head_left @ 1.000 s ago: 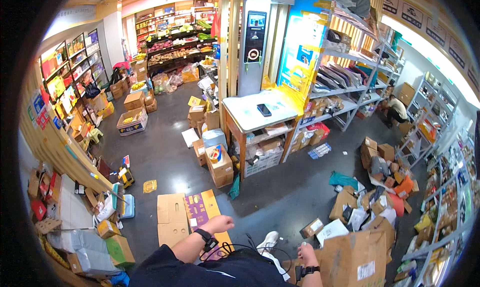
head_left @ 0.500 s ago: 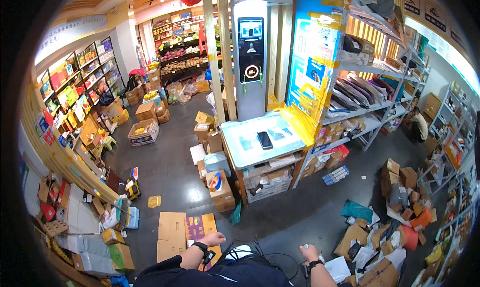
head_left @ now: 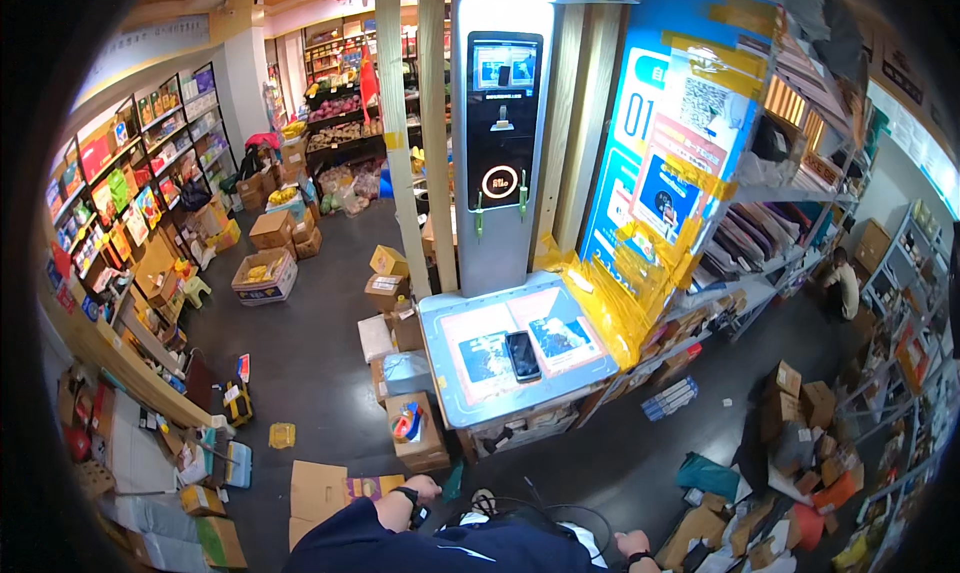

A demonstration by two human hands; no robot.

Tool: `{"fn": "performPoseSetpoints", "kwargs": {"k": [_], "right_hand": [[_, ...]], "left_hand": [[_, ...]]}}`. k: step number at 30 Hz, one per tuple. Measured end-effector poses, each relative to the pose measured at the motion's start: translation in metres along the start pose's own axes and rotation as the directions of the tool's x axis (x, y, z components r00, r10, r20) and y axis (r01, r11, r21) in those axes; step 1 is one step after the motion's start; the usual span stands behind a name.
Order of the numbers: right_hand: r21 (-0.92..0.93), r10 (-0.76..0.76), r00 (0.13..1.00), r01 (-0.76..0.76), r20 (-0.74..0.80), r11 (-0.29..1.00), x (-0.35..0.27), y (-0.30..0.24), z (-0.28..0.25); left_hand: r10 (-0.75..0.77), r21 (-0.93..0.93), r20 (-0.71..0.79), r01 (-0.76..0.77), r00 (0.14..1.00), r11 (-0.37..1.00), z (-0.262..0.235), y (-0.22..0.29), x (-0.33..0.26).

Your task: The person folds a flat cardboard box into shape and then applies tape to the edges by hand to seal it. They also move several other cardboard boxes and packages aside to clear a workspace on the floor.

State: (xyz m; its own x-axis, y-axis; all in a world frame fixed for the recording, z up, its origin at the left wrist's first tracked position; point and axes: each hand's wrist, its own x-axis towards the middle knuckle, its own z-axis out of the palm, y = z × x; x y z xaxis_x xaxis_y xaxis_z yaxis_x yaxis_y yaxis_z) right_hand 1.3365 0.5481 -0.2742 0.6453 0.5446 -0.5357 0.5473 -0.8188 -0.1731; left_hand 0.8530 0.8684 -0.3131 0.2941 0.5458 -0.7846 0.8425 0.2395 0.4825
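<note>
My left hand (head_left: 425,487) hangs low in front of my body, fingers curled in, with nothing visible in it and a black band at its wrist. My right hand (head_left: 631,543) is low on the other side, also curled; whatever it may hold is hidden. A black cable (head_left: 590,511) loops in front of me between the hands. Ahead, beyond reach of both hands, a black phone (head_left: 521,356) lies on a pale blue-edged counter (head_left: 480,409). Behind the counter rises a tall grey scanning stand (head_left: 492,248) with a lit screen.
Cardboard boxes (head_left: 415,435) stand left of the counter, with flattened cardboard (head_left: 318,486) on the floor nearby. A blue panel bound with yellow tape (head_left: 640,273) joins parcel shelves on the right. Parcels (head_left: 705,528) pile at lower right; a person (head_left: 842,285) crouches farther back.
I have moved closer to the counter, which now looks larger and nearer. Both my hands sit lower in view. The phone stays on the counter.
</note>
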Motion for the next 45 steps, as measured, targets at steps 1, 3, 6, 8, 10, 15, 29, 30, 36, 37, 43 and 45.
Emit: {"fn": "performPoseSetpoints", "kwargs": {"k": [1,3,6,8,10,15,29,30,36,37,43,45], "right_hand": [[-0.013,0.009,1.000,-0.009,-0.002,1.000,0.008,-0.016,-0.025],[0.070,0.028,1.000,-0.028,0.009,0.997,0.034,-0.053,-0.052],[0.066,-0.134,0.989,0.130,0.060,0.989,0.091,-0.089,-0.069],[0.098,-0.273,0.959,0.265,0.079,0.959,0.138,-0.104,-0.073],[0.032,-0.323,0.939,0.321,0.115,0.946,0.183,-0.118,-0.074],[-0.184,-0.442,0.784,0.558,0.437,0.809,0.317,-0.121,-0.082],[-0.331,-0.267,0.426,0.882,0.865,0.336,0.273,-0.234,-0.087],[-0.332,-0.278,0.411,0.897,0.868,0.290,0.271,-0.244,-0.067],[-0.231,-0.301,0.137,0.924,0.944,-0.303,0.131,-0.333,0.017],[-0.164,-0.391,0.025,0.931,0.920,-0.326,0.109,-0.347,0.035],[0.224,-0.568,-0.501,0.844,0.653,-0.487,-0.152,-0.411,0.094],[0.155,-0.638,-0.454,0.870,0.622,-0.468,-0.261,-0.424,0.062]], "left_hand": [[0.050,0.038,-0.019,-0.049,0.999,0.998,-0.010,0.029,0.003],[0.011,0.089,0.058,-0.016,0.998,0.996,-0.035,0.068,0.008],[-0.006,-0.173,0.100,0.024,0.995,0.985,-0.034,0.075,0.037],[0.085,-0.284,-0.001,-0.082,0.996,0.955,-0.020,0.059,0.048],[0.059,-0.300,-0.195,-0.116,0.979,0.947,0.008,0.041,0.051],[-0.376,-0.445,-0.222,0.250,0.900,0.860,0.094,0.024,0.012],[-0.609,-0.874,-0.424,-0.126,0.670,0.470,0.310,0.079,-0.145],[-0.626,-0.883,-0.420,-0.136,0.657,0.450,0.322,0.075,-0.155],[-0.755,-0.942,-0.285,-0.320,0.591,0.104,0.480,0.003,-0.233],[-0.800,-0.948,-0.295,-0.266,0.523,0.175,0.483,-0.003,-0.255],[-0.956,-0.862,0.220,-0.420,0.195,-0.284,0.644,-0.057,-0.324],[-0.932,-0.772,0.231,-0.531,0.279,-0.350,0.650,-0.054,-0.349]]}}
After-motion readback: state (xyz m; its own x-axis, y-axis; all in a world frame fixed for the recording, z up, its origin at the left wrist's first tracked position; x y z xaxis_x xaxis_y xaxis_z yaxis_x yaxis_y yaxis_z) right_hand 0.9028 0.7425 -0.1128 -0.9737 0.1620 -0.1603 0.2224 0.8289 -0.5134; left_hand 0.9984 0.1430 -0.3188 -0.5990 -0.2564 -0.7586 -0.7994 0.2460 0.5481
